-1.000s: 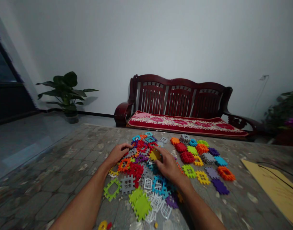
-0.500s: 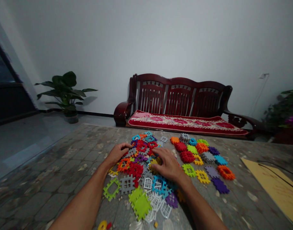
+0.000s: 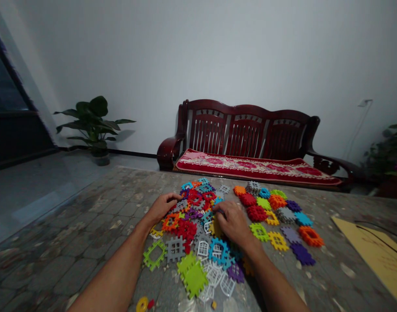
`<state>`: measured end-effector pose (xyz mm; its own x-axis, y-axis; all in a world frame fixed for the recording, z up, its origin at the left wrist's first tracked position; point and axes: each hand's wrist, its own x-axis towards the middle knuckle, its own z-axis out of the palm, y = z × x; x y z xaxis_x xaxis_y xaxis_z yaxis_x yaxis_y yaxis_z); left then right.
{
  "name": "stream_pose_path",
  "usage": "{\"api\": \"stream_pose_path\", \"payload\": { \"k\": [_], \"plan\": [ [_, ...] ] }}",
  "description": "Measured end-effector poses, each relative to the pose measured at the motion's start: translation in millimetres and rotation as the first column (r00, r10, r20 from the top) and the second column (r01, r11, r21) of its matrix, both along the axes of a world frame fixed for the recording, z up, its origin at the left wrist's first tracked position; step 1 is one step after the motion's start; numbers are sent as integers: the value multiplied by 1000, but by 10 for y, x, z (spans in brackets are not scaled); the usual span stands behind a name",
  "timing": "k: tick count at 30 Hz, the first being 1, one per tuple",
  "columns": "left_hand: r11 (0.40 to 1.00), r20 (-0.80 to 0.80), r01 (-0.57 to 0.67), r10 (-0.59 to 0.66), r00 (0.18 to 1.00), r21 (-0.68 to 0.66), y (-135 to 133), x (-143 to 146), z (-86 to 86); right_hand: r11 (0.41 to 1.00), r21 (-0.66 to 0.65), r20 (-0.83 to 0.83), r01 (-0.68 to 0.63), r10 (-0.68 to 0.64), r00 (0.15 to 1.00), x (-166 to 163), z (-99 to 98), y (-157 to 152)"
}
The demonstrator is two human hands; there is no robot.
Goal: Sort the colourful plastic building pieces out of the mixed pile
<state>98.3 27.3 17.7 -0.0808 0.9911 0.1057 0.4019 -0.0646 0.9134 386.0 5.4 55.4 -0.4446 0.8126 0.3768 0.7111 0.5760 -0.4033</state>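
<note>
A loose heap of toothed plastic interlocking tiles in many colours lies between my hands, with red tiles (image 3: 187,229) near its middle. My left hand (image 3: 162,208) rests at the heap's left edge, thumb apart from its outstretched fingers, holding nothing that I can see. Over the heap's right side, my right hand (image 3: 233,222) has its fingers curled in a pinch on a small dark blue tile (image 3: 221,212), mostly covered by them. Just below those fingers is a yellow tile (image 3: 214,228). Nearer me lie lime green tiles (image 3: 193,277) and white window-shaped pieces (image 3: 214,275).
To the right, tiles are grouped by colour in stacks, such as a red stack (image 3: 256,213) and an orange stack (image 3: 310,236). A yellow board (image 3: 367,255) with a black cable lies at the table's right. Beyond the table (image 3: 97,225) stands a wooden bench (image 3: 247,130).
My right hand has shifted slightly; its spread fingers have curled in around a dark blue tile. My left hand stays at the heap's edge. The whole view has moved a little.
</note>
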Motion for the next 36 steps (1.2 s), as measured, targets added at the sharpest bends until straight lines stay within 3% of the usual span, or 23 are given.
{"api": "stream_pose_path", "payload": {
  "k": [9, 24, 28, 33, 36],
  "plan": [
    [1000, 1, 0, 0, 1000, -7, -2, -3, -9, 999, 29, 205, -14, 7, 979, -106, -99, -9],
    [1000, 14, -29, 29, 999, -4, -10, 18, 34, 998, 41, 155, 39, -45, 987, -147, -187, -26],
    [1000, -7, -16, 16, 1000, 0, 5, 0, 8, 999, 2, 123, 33, -33, 992, -127, -98, -41],
    [1000, -14, -13, 13, 1000, -2, 9, -20, -32, 1000, -22, 105, 11, -9, 994, -42, 180, -75],
    [1000, 2, -21, 21, 1000, -7, 6, -13, -27, 989, -150, 203, 11, 20, 979, 21, 347, -117]
  ]
}}
